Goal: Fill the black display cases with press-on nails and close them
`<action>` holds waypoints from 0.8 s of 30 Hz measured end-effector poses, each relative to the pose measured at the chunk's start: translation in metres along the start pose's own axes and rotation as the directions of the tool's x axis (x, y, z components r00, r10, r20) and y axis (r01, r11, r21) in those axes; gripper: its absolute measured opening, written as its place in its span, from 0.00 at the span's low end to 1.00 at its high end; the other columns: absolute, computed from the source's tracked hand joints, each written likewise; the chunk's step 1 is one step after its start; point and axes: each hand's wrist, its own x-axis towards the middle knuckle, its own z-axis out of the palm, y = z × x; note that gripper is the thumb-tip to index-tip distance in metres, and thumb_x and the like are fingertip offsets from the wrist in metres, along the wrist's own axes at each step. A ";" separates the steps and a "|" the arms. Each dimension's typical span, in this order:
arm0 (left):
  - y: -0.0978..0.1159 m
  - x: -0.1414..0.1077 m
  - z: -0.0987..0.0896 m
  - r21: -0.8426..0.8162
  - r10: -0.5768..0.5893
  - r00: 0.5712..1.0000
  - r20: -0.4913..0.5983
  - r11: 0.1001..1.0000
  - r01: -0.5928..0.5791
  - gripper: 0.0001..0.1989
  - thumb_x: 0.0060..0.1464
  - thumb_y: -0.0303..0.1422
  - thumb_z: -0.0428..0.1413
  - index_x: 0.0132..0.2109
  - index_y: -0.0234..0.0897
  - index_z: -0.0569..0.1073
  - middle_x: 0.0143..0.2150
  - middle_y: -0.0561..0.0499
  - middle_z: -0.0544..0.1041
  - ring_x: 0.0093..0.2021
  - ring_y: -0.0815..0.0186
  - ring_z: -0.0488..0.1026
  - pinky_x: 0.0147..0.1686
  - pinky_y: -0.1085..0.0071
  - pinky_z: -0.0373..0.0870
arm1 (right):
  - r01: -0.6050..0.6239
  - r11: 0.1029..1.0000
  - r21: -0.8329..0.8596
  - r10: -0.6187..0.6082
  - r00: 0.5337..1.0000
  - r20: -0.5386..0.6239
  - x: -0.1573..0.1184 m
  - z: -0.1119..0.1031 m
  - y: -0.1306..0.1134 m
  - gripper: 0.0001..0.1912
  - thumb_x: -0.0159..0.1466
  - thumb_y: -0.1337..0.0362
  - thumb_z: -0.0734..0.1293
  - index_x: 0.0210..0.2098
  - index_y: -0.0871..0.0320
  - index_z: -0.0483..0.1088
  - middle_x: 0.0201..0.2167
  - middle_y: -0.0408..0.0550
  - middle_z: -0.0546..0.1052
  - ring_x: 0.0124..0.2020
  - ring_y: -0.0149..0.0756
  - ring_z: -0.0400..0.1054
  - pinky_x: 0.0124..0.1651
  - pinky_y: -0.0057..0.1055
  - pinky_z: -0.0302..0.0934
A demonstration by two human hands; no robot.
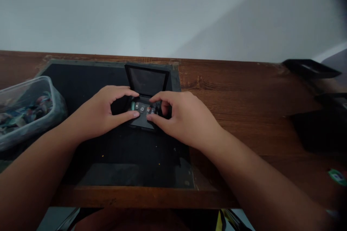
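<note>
A small black case (pixel 143 123) lies on a dark mat, its lid (pixel 148 81) raised at the back. Several small pieces, one of them green (pixel 132 105), sit inside the case. My left hand (pixel 110 110) is at the case's left side, thumb and index finger apart, with the thumb tip on the inner surface and the index tip near the hinge. From the right, my right hand (pixel 177 113) reaches in, its thumb beside the pieces at the right and its index finger near the hinge. Its other fingers curl by the case's right edge.
A clear plastic tub (pixel 55 106) of mixed small items stands at the left on the black mat (pixel 121 151). Black objects (pixel 311 68) are at the right of the wooden table (pixel 230 90). A green-and-white item (pixel 337 177) lies lower right. A wall rises behind.
</note>
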 end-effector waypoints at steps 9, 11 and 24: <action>-0.001 0.003 -0.010 -0.002 -0.057 0.998 0.010 0.998 0.057 0.37 0.56 0.73 0.62 0.55 0.52 0.88 0.63 0.48 0.88 0.68 0.40 0.81 0.73 0.42 0.74 | -0.021 0.994 -0.104 0.025 0.999 0.039 0.000 -0.001 -0.002 0.13 0.68 0.61 0.78 0.53 0.49 0.87 0.37 0.43 0.85 0.34 0.37 0.73 0.36 0.34 0.55; -0.003 0.002 -0.009 -0.003 -0.049 0.999 -0.004 0.999 0.049 0.38 0.54 0.75 0.62 0.54 0.52 0.89 0.63 0.47 0.88 0.68 0.41 0.81 0.72 0.43 0.75 | -0.027 0.993 -0.114 0.032 0.999 0.039 0.000 -0.001 -0.002 0.13 0.69 0.60 0.78 0.53 0.48 0.88 0.38 0.43 0.85 0.34 0.36 0.73 0.36 0.34 0.55; -0.008 -0.001 -0.007 0.105 0.063 0.997 -0.049 0.993 -0.058 0.39 0.58 0.77 0.56 0.55 0.56 0.91 0.63 0.45 0.87 0.67 0.41 0.81 0.74 0.41 0.72 | -0.037 0.988 -0.147 0.032 0.999 -0.038 -0.008 0.002 -0.006 0.14 0.66 0.62 0.77 0.51 0.52 0.83 0.45 0.46 0.86 0.42 0.44 0.76 0.38 0.36 0.55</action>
